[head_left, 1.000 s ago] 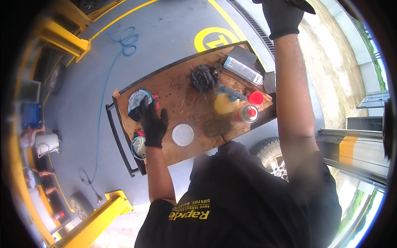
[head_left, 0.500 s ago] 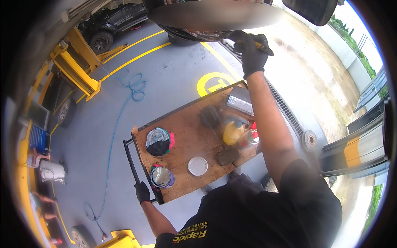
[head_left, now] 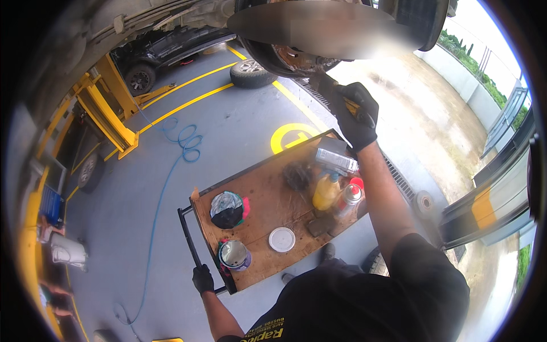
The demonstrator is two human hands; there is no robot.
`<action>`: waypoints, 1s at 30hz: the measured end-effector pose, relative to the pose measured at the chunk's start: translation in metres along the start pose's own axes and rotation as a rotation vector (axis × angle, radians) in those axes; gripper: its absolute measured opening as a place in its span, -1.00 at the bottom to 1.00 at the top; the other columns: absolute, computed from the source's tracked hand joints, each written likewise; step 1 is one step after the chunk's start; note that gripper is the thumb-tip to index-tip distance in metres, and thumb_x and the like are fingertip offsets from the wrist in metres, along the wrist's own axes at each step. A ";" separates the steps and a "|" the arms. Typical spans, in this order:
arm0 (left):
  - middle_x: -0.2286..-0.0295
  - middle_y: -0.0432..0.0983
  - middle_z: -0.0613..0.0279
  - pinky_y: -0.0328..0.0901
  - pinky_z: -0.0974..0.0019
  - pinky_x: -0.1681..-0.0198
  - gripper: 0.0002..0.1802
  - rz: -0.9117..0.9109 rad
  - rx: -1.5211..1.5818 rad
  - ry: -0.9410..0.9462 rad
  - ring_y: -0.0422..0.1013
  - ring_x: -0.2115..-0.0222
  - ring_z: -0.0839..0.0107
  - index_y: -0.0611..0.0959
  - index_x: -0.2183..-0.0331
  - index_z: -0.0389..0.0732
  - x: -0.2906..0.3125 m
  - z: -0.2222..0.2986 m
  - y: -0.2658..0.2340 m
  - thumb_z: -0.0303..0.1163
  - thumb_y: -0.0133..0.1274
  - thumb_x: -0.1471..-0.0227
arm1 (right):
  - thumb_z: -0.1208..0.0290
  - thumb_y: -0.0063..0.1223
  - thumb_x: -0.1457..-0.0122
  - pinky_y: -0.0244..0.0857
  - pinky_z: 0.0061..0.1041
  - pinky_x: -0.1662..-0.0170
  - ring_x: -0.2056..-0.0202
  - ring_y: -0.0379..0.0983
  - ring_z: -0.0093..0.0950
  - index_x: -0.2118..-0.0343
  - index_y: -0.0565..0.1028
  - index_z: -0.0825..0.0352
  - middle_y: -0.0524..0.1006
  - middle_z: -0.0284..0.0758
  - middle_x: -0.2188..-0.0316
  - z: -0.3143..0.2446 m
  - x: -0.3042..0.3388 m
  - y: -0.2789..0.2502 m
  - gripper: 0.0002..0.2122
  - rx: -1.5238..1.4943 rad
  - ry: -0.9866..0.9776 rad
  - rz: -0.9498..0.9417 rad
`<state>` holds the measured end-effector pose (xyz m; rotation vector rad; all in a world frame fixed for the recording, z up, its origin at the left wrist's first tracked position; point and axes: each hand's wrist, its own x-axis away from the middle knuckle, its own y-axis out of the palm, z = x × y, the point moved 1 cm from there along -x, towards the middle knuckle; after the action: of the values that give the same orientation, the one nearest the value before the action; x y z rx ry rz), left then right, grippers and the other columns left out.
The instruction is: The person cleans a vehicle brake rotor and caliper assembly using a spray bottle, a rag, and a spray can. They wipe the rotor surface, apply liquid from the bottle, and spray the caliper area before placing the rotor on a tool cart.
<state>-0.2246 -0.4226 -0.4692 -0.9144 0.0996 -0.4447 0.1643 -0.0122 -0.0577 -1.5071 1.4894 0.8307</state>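
My left hand (head_left: 203, 279), in a black glove, is closed round the black handle (head_left: 190, 236) of a cart. My right hand (head_left: 359, 111), gloved too, is raised and closed on a yellow-handled tool (head_left: 351, 107) with a flat, dark end. Whether that end is a brush or a scraper I cannot tell. It reaches up beside the dark, rust-marked wheel hub assembly (head_left: 285, 54) of a raised vehicle, partly blurred. On the brown cart top (head_left: 265, 214) near my left hand stands an open can (head_left: 234, 254), with a round white lid (head_left: 281, 240) to its right.
Also on the cart are bundled rags (head_left: 227, 210), a yellow bottle (head_left: 326, 192), a red-capped spray can (head_left: 348, 199) and a silver-blue can (head_left: 337, 161). A loose wheel (head_left: 252, 74) and a blue hose (head_left: 165, 188) lie on the floor. A yellow lift post (head_left: 108, 111) stands left.
My right hand has come down with the tool, which now shows its flat end below the wheel hub assembly. My left hand stays on the cart handle. The view has shifted.
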 end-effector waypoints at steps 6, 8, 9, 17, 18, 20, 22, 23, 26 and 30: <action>0.54 0.58 0.03 0.40 0.08 0.41 -0.64 0.002 0.006 0.003 0.53 0.51 0.14 0.58 0.41 -0.27 0.003 -0.001 -0.002 -0.13 0.04 -0.17 | 0.56 0.32 -0.05 0.48 -0.50 0.36 0.45 0.60 -0.48 0.22 0.61 0.31 0.61 -0.32 0.39 -0.039 -0.074 0.006 -0.79 0.239 -0.417 -0.311; 0.53 0.59 0.04 0.41 0.08 0.39 -0.63 -0.004 -0.008 0.065 0.55 0.49 0.14 0.58 0.42 -0.26 0.005 0.019 -0.004 -0.12 0.04 -0.18 | 0.52 0.31 -0.07 0.48 -0.51 0.39 0.49 0.59 -0.49 0.22 0.61 0.31 0.61 -0.33 0.38 0.003 -0.071 -0.008 -0.81 0.342 -0.580 -0.282; 0.54 0.58 0.01 0.40 0.05 0.39 -0.63 0.017 -0.026 0.063 0.55 0.49 0.10 0.58 0.42 -0.27 0.007 0.020 -0.005 -0.12 0.03 -0.18 | 0.50 0.30 -0.08 0.48 -0.52 0.40 0.50 0.59 -0.50 0.22 0.61 0.32 0.61 -0.33 0.37 0.007 -0.071 -0.007 -0.81 0.369 -0.673 -0.269; 0.54 0.58 -0.05 0.38 -0.01 0.40 -0.62 -0.002 -0.019 0.015 0.54 0.48 0.00 0.58 0.43 -0.28 0.013 0.026 -0.013 -0.12 0.03 -0.19 | 0.49 0.22 -0.15 0.48 -0.58 0.47 0.51 0.58 -0.55 0.15 0.61 0.28 0.58 -0.37 0.33 -0.018 -0.079 -0.003 -0.80 0.368 -0.394 -0.472; 0.54 0.58 -0.04 0.38 -0.01 0.41 -0.61 -0.006 0.005 0.014 0.54 0.49 0.00 0.58 0.43 -0.28 0.009 0.023 -0.010 -0.11 0.03 -0.18 | 0.51 0.22 -0.14 0.48 -0.57 0.47 0.50 0.57 -0.55 0.14 0.61 0.28 0.57 -0.36 0.32 0.009 -0.080 -0.016 -0.79 0.537 -0.570 -0.456; 0.56 0.57 -0.03 0.38 0.00 0.41 -0.61 0.036 -0.028 0.057 0.54 0.50 0.04 0.59 0.42 -0.28 0.005 0.020 -0.005 -0.10 0.04 -0.18 | 0.52 0.23 -0.13 0.48 -0.56 0.45 0.49 0.57 -0.54 0.13 0.61 0.28 0.57 -0.35 0.32 0.031 -0.065 -0.034 -0.78 0.446 -0.437 -0.425; 0.56 0.57 -0.02 0.38 0.01 0.42 -0.60 0.059 -0.048 0.052 0.53 0.51 0.07 0.59 0.42 -0.28 0.007 0.008 -0.003 -0.09 0.04 -0.17 | 0.51 0.30 -0.02 0.48 -0.42 0.27 0.37 0.56 -0.33 0.15 0.57 0.17 0.57 -0.32 0.29 0.035 -0.059 -0.029 -0.71 0.405 -0.348 -0.397; 0.56 0.57 -0.01 0.38 0.02 0.42 -0.60 0.054 -0.048 0.036 0.53 0.52 0.09 0.59 0.42 -0.28 0.006 0.003 -0.002 -0.09 0.05 -0.17 | 0.52 0.28 -0.05 0.47 -0.46 0.33 0.40 0.57 -0.40 0.16 0.58 0.22 0.57 -0.32 0.31 0.036 -0.062 -0.026 -0.74 0.397 -0.399 -0.392; 0.56 0.57 0.00 0.38 0.03 0.41 -0.60 0.020 -0.013 -0.010 0.53 0.51 0.11 0.59 0.43 -0.28 0.011 0.025 -0.013 -0.08 0.07 -0.15 | 0.54 0.23 -0.11 0.46 -0.54 0.47 0.46 0.60 -0.52 0.21 0.60 0.32 0.57 -0.33 0.34 0.001 -0.079 0.000 -0.83 0.415 -0.727 -0.262; 0.57 0.57 0.03 0.37 0.05 0.42 -0.60 0.045 -0.003 0.017 0.53 0.52 0.14 0.60 0.44 -0.29 0.013 0.029 -0.013 -0.09 0.08 -0.13 | 0.53 0.27 -0.07 0.48 -0.49 0.38 0.39 0.61 -0.47 0.26 0.60 0.32 0.57 -0.33 0.33 0.032 -0.060 -0.020 -0.84 0.357 -0.432 -0.270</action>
<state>-0.2090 -0.4137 -0.4401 -0.9094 0.1361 -0.4106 0.1831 0.0419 -0.0153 -1.1406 1.0226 0.6374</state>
